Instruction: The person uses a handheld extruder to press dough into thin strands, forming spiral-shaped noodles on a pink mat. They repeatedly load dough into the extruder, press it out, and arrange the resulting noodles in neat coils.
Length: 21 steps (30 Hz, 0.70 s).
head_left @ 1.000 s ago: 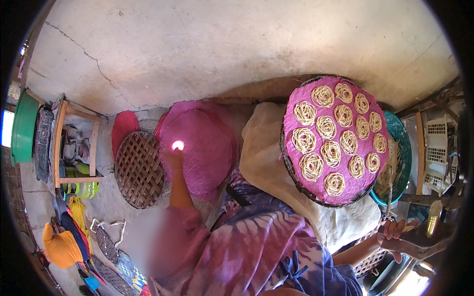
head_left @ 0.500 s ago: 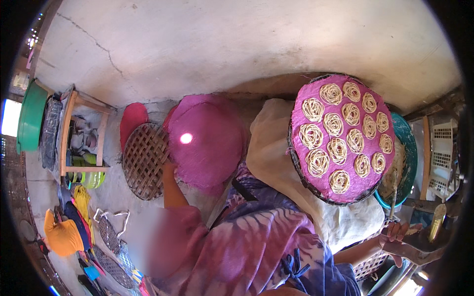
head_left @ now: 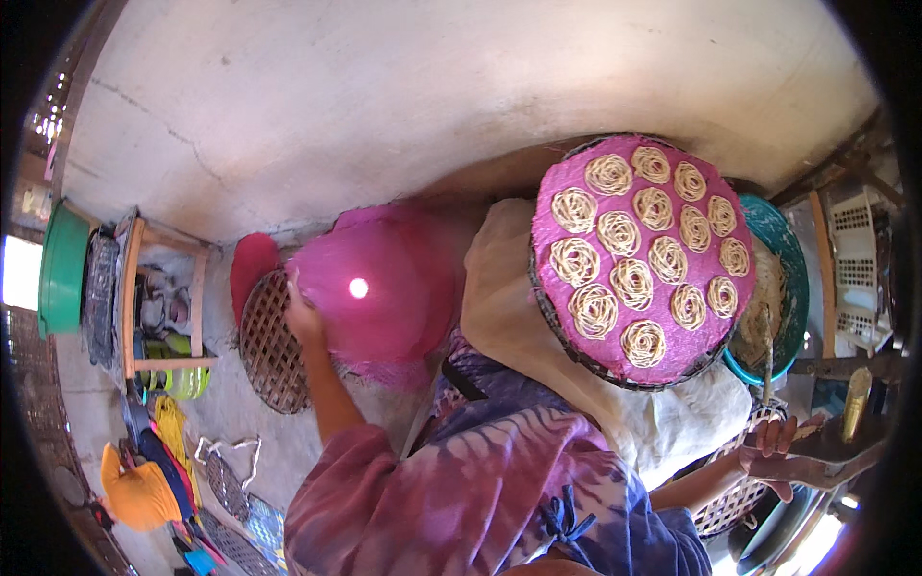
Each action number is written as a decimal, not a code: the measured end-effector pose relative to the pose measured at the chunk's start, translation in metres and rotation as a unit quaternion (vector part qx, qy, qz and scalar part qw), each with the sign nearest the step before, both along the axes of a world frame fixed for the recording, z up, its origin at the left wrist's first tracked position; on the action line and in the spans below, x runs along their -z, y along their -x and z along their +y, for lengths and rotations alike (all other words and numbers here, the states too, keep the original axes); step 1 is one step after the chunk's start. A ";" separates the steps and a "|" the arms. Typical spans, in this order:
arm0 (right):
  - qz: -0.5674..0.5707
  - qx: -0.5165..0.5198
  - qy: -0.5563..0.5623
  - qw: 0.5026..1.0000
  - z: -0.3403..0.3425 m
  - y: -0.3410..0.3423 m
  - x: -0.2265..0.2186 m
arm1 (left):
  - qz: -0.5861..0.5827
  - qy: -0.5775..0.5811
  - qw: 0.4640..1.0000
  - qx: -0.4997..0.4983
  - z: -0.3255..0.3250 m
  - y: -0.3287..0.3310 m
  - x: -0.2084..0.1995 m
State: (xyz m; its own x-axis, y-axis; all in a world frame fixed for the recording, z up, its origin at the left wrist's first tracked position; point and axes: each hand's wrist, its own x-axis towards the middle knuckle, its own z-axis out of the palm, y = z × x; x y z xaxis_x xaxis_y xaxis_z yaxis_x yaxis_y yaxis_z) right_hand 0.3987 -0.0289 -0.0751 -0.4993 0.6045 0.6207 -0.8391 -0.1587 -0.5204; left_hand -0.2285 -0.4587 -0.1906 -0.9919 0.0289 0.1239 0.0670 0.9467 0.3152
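Note:
My left hand (head_left: 305,322) grips the left edge of a round pink cloth (head_left: 384,274), which is smeared by motion. A brown open-weave bamboo tray (head_left: 267,350) lies just beside that hand, partly under the cloth. At the right, my right hand (head_left: 768,456) is closed around the edge of a brown wooden bar (head_left: 816,470), beside a brass cylinder (head_left: 856,403). Between the hands, toward the right, stands a round tray covered with pink cloth (head_left: 663,274). Several pale noodle-like coils (head_left: 631,284) lie spread over it.
Beige sacking (head_left: 499,288) lies under the round tray. Behind the tray, a teal basin (head_left: 795,288) holds pale batter-like stuff and a stick. A wooden stool (head_left: 134,298) and a green basin (head_left: 60,274) stand at the left. Sandals (head_left: 228,488) and an orange cloth (head_left: 139,490) lie on the floor.
My left hand has shifted a little left and up, drawing the pink cloth left over the bamboo tray. The right hand stays at the wooden bar. My head view has shifted slightly.

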 end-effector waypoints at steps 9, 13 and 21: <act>0.039 -0.020 -0.009 0.999 -0.002 0.005 0.002 | 0.003 -0.108 0.899 0.424 0.176 -0.037 -0.278; 0.055 0.000 -0.006 0.998 -0.010 0.002 0.001 | 0.076 -0.091 0.756 0.644 0.249 -0.109 -0.341; 0.023 0.054 -0.020 0.998 -0.038 -0.010 -0.008 | -0.033 -0.256 0.491 0.832 0.368 -0.192 -0.377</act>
